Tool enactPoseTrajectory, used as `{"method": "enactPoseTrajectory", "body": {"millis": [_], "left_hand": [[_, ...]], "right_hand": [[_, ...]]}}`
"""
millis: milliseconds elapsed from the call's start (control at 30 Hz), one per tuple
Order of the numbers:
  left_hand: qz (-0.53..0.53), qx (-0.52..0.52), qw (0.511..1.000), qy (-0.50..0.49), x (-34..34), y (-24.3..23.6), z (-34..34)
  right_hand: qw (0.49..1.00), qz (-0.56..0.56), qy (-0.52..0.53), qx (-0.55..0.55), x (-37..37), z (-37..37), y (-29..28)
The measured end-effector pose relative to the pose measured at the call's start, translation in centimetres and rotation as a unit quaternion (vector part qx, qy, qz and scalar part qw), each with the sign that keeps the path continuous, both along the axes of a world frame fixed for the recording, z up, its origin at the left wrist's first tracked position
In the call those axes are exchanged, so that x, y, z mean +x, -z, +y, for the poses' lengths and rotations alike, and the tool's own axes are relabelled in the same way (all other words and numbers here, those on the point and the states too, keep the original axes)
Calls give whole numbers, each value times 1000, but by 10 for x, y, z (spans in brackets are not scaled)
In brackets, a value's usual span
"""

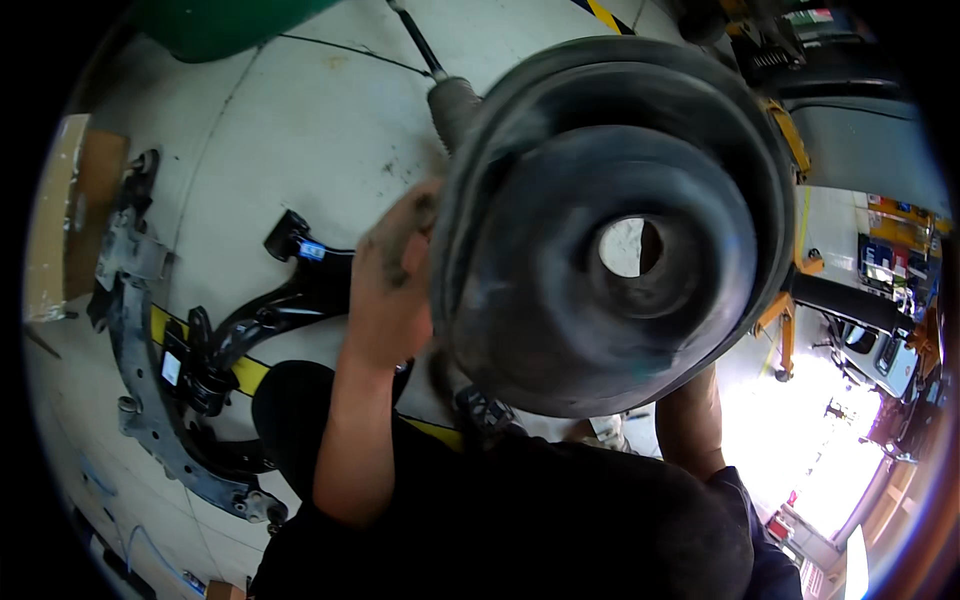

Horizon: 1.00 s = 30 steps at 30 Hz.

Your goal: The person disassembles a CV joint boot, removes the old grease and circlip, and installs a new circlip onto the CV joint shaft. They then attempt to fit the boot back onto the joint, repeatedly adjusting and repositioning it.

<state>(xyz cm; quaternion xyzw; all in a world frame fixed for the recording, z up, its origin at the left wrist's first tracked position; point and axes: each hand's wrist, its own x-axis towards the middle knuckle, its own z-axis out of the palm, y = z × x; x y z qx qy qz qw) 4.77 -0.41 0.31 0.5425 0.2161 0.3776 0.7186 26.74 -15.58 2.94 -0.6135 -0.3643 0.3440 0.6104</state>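
A big round black part, like a rubber-edged spring seat, fills the middle of the view close in front of me. It is dished, with a thick outer rim and a round hole through its centre that shows pale floor. My left hand is closed at its left rim, fingertips partly hidden and slightly blurred. My right forearm runs up behind the lower right rim, and the part hides my right hand. Beyond the upper left rim, a grey ribbed boot with a thin dark rod sticks out.
On the floor to the left lie a black control arm with labels and a long grey metal subframe. Cardboard stands at the far left. A green object is at the top. Yellow-orange stand parts are on the right.
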Motion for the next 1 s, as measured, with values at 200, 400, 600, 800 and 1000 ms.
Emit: {"method": "enactPoseTrajectory", "body": {"millis": [200, 400, 600, 800, 1000], "left_hand": [[-89, 8, 993, 77, -5, 3, -1], [-147, -47, 984, 88, 10, 6, -1], [-89, -76, 992, 46, 13, 20, 1], [-67, -52, 995, 53, 12, 23, 1], [-74, -52, 995, 47, 11, 22, 6]], "right_hand": [[964, 247, -56, 80, -16, 48, -5], [749, 601, -226, 167, 0, 71, -23], [680, 677, -156, 234, 6, 65, -39], [709, 670, -98, 199, -1, 69, -39], [835, 528, -79, 131, -12, 71, -27]]}}
